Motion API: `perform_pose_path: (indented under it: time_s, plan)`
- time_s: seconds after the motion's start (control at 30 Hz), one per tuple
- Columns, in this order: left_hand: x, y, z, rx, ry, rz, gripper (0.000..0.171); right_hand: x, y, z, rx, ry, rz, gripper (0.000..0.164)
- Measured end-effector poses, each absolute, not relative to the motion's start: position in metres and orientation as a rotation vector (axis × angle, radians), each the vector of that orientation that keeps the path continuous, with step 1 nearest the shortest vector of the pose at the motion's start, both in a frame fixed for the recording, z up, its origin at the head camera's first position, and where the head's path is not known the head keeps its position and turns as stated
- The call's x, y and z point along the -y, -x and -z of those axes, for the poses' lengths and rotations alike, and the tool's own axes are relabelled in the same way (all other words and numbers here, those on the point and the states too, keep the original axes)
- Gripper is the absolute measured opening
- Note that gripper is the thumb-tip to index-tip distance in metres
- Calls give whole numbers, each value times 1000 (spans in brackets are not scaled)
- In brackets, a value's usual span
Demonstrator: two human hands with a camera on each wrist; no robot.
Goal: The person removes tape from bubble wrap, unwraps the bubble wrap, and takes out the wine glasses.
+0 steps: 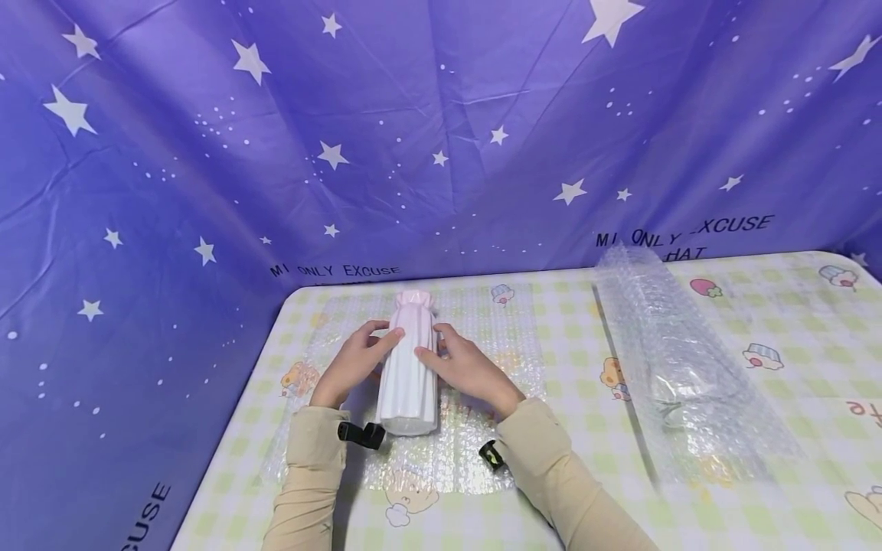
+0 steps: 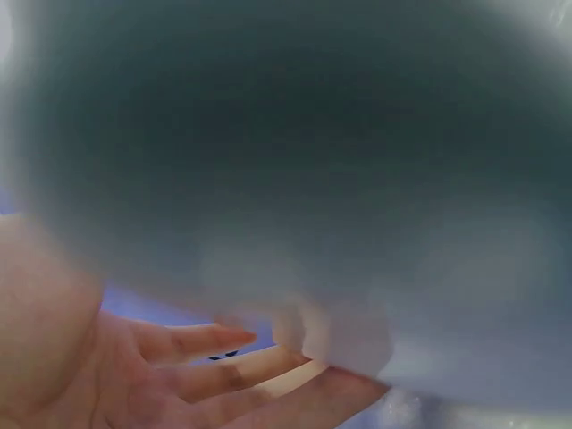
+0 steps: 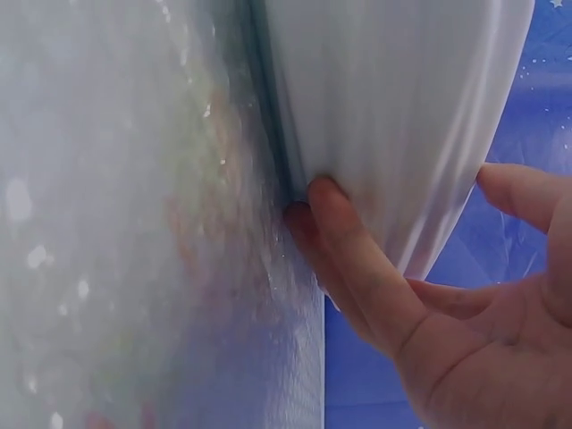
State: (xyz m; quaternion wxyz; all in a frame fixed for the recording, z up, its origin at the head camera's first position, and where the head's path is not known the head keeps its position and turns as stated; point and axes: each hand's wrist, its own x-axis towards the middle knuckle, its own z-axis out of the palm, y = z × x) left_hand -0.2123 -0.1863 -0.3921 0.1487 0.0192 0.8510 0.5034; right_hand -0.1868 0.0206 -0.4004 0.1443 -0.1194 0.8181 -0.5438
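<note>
A ribbed vase [image 1: 409, 375], pink at its ruffled neck and white towards the base, lies over a flat sheet of bubble wrap [image 1: 317, 436]. My left hand [image 1: 356, 360] holds its left side, thumb on top. From the other side my right hand [image 1: 472, 370] grips it, thumb on the upper face and fingers lower down. In the right wrist view, fingertips [image 3: 332, 192] press against the white ribs close above the bubble wrap. The blurred vase [image 2: 313, 206] fills most of the left wrist view and covers part of the left fingers.
Another bubble wrap piece [image 1: 689, 375], loosely folded, lies to the right on the table. A green-and-white checked cloth [image 1: 820, 428] with cartoon prints covers the tabletop. Behind and at the left hangs a blue-purple curtain [image 1: 386, 99] with white stars.
</note>
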Motion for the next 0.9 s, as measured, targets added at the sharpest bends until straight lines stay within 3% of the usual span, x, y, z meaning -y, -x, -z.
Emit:
perform_pose_path:
  time_s: [0.9]
  plan:
    - [189, 206, 369, -2507, -1, -1633, 70, -19, 184, 387, -2282, 318, 1744, 71]
